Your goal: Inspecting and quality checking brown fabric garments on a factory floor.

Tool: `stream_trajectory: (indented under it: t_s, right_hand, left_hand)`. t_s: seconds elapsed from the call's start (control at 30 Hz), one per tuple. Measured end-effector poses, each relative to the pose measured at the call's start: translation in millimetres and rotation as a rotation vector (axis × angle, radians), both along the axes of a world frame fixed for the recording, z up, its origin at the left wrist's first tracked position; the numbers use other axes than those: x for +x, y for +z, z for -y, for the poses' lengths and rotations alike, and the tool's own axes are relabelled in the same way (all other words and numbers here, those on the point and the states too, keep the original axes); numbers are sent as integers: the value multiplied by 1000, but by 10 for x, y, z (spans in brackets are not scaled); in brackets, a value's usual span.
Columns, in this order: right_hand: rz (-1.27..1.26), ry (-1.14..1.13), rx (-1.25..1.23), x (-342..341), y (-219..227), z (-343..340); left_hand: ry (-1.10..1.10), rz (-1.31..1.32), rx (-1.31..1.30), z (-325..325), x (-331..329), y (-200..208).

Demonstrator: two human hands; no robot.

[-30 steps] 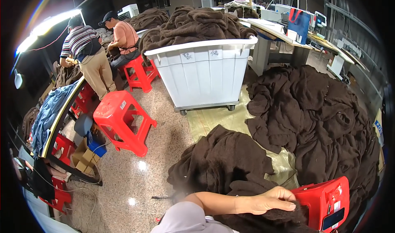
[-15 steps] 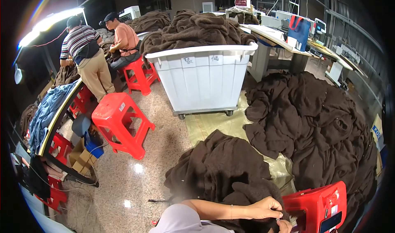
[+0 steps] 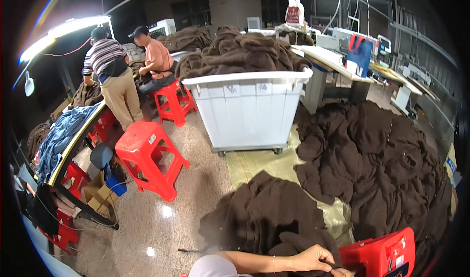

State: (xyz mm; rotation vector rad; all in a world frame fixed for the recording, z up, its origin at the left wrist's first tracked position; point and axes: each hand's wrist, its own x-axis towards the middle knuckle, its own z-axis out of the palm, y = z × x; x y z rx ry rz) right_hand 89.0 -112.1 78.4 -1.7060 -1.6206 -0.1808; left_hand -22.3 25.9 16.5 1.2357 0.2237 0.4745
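Note:
My left hand (image 3: 316, 259) reaches in from the lower edge, its thumb and fingers pinched on dark brown fleecy cloth (image 3: 306, 242). Against its fingertips, at the bottom rim, the fingers of my right hand (image 3: 341, 272) close on the same cloth; most of that hand is cut off. Whether something small sits between the fingertips is too fine to make out. The cloth joins a brown heap (image 3: 264, 211) in front of me. Just right of my hands stands a red plastic stool (image 3: 379, 252) with a dark phone (image 3: 397, 271) on it.
A large white wheeled bin (image 3: 249, 110) overflows with brown cloth. A wide brown cloth pile (image 3: 372, 164) covers the right floor, partly over yellow sheeting (image 3: 252, 164). Another red stool (image 3: 152, 157) stands left. Two people work at the far left beside a table with blue cloth (image 3: 63, 135).
The view has tilted upward, so the scene sits lower and my hands are nearer the bottom edge. My hands stay together at the cloth, and less of the right one shows.

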Motion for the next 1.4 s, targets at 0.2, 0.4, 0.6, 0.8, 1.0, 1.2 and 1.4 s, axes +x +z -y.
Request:
stream_trajectory:
  t_s: [0.2,0.4,0.6,0.8,1.0,1.2,1.4]
  right_hand:
    - [-839,133,-208,-58,109,-270]
    - [-396,325,-637,147,39,-423]
    - [-504,324,-750,123,150,-424]
    - [-554,95,-846,-160,355,-512]
    - [458,125,-181,-351,423,-559]
    - [-94,-53,-470,-378,154,-477]
    - [-65,-11,-407,-283,83,-565]
  left_hand:
    - [42,2,118,-184,-270,-27]
    - [112,23,346,-195,-434,111]
    - [231,-49,394,-203,-510,188]
    - [474,-29,416,-88,-472,136]
    - [687,28,475,64,-450,95]
    - [419,-89,-15,-131,-450,26]
    - [208,-35,30,-276,-477,-130]
